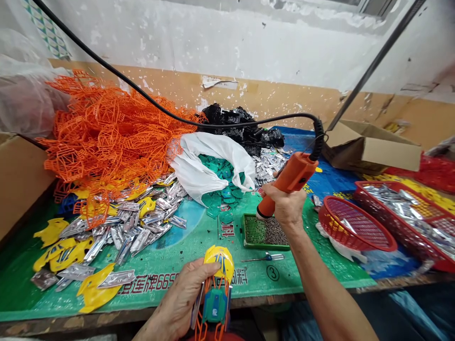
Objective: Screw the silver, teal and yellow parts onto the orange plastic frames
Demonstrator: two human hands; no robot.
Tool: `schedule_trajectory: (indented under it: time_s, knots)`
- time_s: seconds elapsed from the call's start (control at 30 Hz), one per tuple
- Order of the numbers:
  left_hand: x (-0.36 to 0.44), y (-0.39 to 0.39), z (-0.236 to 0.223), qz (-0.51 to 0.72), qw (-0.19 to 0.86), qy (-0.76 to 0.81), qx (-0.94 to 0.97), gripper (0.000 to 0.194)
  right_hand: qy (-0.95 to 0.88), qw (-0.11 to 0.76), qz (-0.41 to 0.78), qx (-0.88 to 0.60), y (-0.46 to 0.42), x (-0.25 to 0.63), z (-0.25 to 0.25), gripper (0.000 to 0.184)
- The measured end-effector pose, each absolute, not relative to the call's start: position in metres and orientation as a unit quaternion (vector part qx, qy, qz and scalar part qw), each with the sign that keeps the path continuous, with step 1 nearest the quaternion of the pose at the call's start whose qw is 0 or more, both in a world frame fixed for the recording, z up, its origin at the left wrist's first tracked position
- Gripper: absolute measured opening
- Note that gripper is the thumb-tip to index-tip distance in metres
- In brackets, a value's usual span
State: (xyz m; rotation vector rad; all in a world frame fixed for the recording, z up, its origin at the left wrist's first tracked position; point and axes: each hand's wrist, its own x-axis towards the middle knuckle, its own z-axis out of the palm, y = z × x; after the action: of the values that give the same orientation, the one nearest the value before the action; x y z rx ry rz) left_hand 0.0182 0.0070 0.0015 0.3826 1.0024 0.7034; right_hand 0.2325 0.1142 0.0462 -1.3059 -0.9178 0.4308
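Note:
My left hand (185, 293) is closed around a toy car body (215, 303) with a yellow nose, a teal middle panel and an orange frame, near the table's front edge. My right hand (289, 206) grips an orange electric screwdriver (287, 182), its black cable rising from the back end. The tool's tip points down to the left, over a green tray (249, 227) of small screws (273, 232). Whether the tip touches the screws I cannot tell. A hand screwdriver (265, 258) with a clear bluish handle lies between the tray and the table edge.
At the left are heaps of orange frames (117, 128), silver strips (138, 237) and yellow pieces (71, 255). A white bag (192, 166) holds teal panels, with black parts (234, 125) behind. Red baskets (355, 222) and a cardboard box (373, 147) stand right. The black cable (149, 97) hangs across.

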Motion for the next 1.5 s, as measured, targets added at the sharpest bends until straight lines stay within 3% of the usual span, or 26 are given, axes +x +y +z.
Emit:
schedule_trajectory:
  time_s: [0.37,0.63,0.87,1.5]
  knots:
    - [0.0186,0.0065,0.0022,0.340,0.796,0.473,0.165,0.022,-0.420,0.676,0.197,-0.572,0.1142,0.2309,0.0431,0.022]
    - [0.0200,0.0063,0.0038,0.340,0.795,0.475,0.164,0.022,-0.420,0.700,0.197,-0.543,0.1153,0.2372,0.0427,0.031]
    - [0.0187,0.0047,0.0017,0.326,0.793,0.488,0.163,0.020,-0.427,0.694,0.191,-0.547,0.1147,0.2346,0.0429,0.019]
    - [0.0197,0.0053,0.0032,0.340,0.780,0.499,0.164,0.018,-0.431,0.682,0.188,-0.560,0.1135,0.2325,0.0390,0.021]
